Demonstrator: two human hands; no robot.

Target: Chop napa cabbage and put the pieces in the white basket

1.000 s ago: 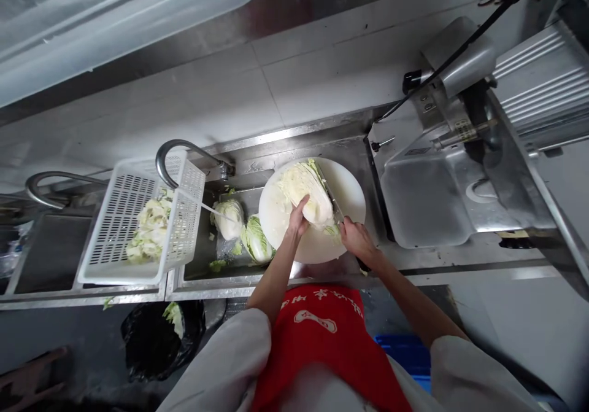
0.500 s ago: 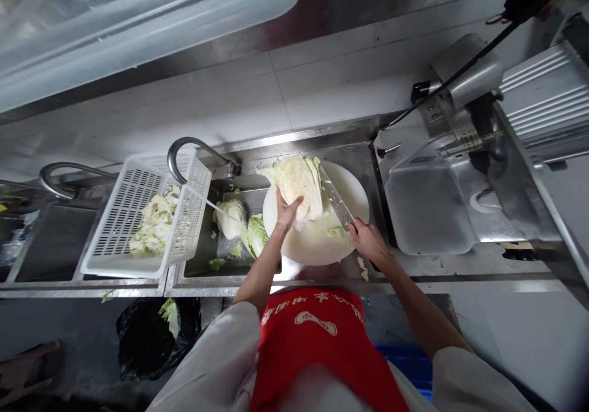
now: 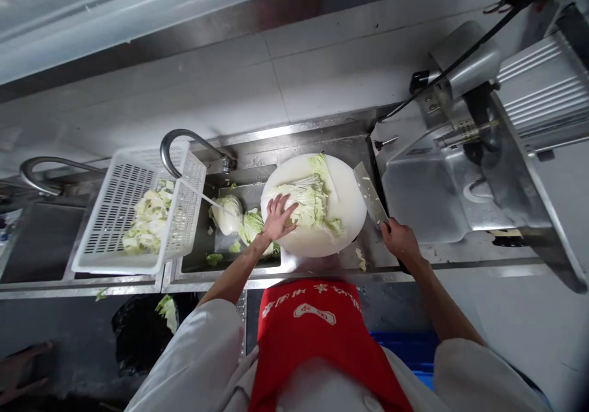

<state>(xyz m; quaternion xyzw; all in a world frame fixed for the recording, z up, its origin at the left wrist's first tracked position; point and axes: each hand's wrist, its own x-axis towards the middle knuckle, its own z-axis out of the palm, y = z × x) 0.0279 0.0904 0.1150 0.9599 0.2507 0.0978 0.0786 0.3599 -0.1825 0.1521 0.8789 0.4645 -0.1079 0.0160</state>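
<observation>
A piece of napa cabbage (image 3: 313, 202) lies on a round white cutting board (image 3: 317, 245), its cut side partly showing. My left hand (image 3: 278, 218) rests with fingers spread at the cabbage's left edge. To the right of the board, my right hand (image 3: 399, 239) grips the handle of a cleaver (image 3: 370, 194). The blade stands clear of the cabbage, with small cabbage bits stuck to it. A loose leaf (image 3: 326, 172) lies behind the piece. Left of the board, a whole napa cabbage (image 3: 227, 214) and a greener one (image 3: 252, 225), partly covered by the board, are in the sink (image 3: 197, 258).
Water runs from a curved faucet (image 3: 170, 154) into the sink. A white slotted basket (image 3: 99, 240) with chopped cabbage stands at its left. A metal slicing machine (image 3: 427, 197) is on the right. Below the counter's front edge is a black bin bag (image 3: 138, 332).
The cabbage piece has come down flat onto the board. My left hand has opened and shifted left and down. My right hand has carried the cleaver rightward, off the board's middle.
</observation>
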